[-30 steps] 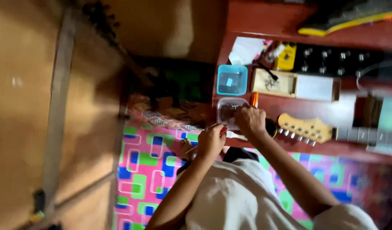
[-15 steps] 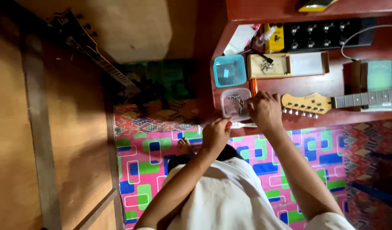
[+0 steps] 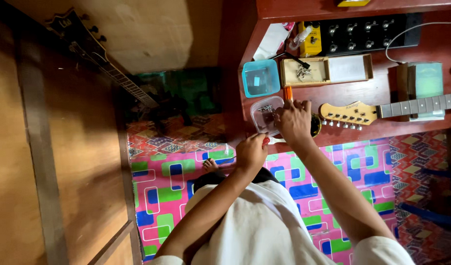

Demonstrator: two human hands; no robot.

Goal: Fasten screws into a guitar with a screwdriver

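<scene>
My right hand rests on the red table's front edge, its fingertips dipped into a small clear plastic tub of little metal parts. Whether the fingers pinch a part is hidden. My left hand hovers just below the table edge, closed around a thin white tool with a red tip. A pale wooden guitar headstock with tuners lies right beside my right hand, and its neck runs off to the right.
A teal tub, an open wooden box with screws, a yellow pedal and a black knobbed unit stand on the red table. A dark guitar leans at the left. A patterned mat covers the floor.
The view has tilted and drawn closer to the table. My right hand stays at the clear tub, and my left hand keeps the tool near the table edge.
</scene>
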